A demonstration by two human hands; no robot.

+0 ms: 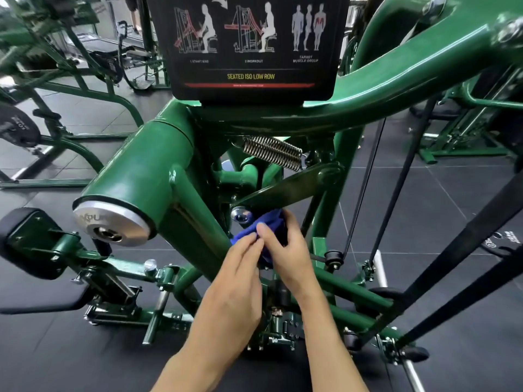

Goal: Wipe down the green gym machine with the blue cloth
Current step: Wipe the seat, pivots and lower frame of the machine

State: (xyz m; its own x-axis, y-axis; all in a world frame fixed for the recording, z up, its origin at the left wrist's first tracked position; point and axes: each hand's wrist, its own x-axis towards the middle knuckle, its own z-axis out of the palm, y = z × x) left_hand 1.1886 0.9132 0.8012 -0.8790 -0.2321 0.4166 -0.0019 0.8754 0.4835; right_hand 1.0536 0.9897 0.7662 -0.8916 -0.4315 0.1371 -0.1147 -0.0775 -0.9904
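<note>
So, blue cloth (270,223) sits wadded deep inside the green low-row frame (147,171) — right hand (287,251) wrapped round it, left hand (240,274) pinching its edge; probably bunching it to reach that tight joint.

We identify the location as a commercial gym. The green gym machine (147,171) in the foreground carries a black instruction placard (252,46) printed "SEATED ISO LOW ROW", with start and workout diagrams and a target muscle group chart. We note a black upholstered pad (25,241) at its left and a coil spring (273,152) under its frame. Further green machines (70,89) stand at the left, and another frame (467,131) at the right. A black weight plate (17,128) sits at far left. The floor (452,199) is laid with dark rubber tiles.
</note>
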